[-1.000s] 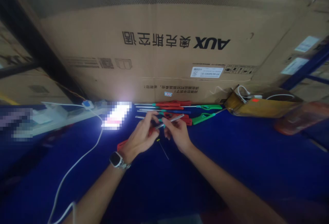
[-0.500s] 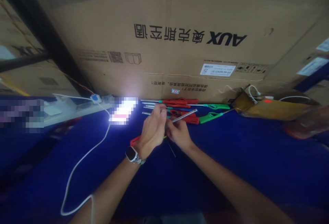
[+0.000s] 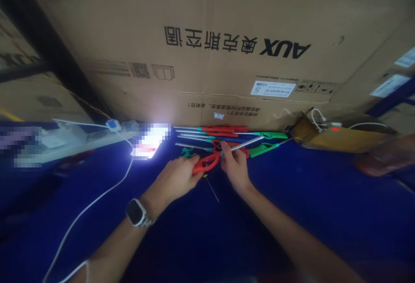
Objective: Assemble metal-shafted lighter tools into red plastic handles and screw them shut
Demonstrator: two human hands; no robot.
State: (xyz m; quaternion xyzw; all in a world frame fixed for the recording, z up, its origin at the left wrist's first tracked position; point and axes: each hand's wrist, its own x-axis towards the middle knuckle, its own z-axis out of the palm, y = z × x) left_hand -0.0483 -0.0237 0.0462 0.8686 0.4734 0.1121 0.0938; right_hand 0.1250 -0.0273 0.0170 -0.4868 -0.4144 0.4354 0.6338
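Note:
My left hand (image 3: 180,175) is closed round the handle end of a red long-nosed lighter (image 3: 210,162). Where the handle meets its metal tube, my right hand (image 3: 236,167) pinches the lighter. The tube points up and to the right. Behind my hands lie several red lighters (image 3: 223,130) with metal tubes pointing left, and green lighters (image 3: 264,149) with tubes pointing right. Below the held lighter lies a thin metal rod with a yellowish end (image 3: 212,188), perhaps a small screwdriver. Small teal pieces (image 3: 186,152) sit just behind my left hand, partly hidden.
A large cardboard box (image 3: 207,10) stands behind the blue surface (image 3: 201,239). A glowing, pixelated screen (image 3: 151,141) is at left, near a white cable (image 3: 81,209) and a power strip (image 3: 84,140). A yellow package (image 3: 350,138) and a blurred reddish container (image 3: 379,159) are at right.
My left hand has moved left and down to the handle end, baring the red handle. My right hand has shifted slightly right with the lighter. The teal pieces now show.

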